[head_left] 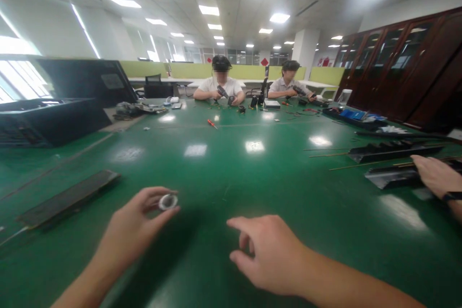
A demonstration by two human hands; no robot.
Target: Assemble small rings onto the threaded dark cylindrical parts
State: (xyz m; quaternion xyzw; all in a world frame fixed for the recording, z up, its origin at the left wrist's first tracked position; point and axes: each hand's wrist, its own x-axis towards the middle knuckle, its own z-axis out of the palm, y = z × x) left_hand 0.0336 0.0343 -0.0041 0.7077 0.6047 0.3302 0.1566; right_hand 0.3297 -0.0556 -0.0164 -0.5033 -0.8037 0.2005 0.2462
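My left hand pinches a small white ring between thumb and fingers, above the green tabletop. The ring is pale with an open centre, and I cannot tell whether it is a roll of tape. To its right hovers my right hand, holding nothing, its thumb and index finger apart and the other fingers curled. A long flat dark bar lies on the table left of my left hand.
At the right edge, another person's hand rests by black metal channels and thin rods. A red screwdriver lies mid-table. Two people with power drills sit opposite. A large dark case stands at left.
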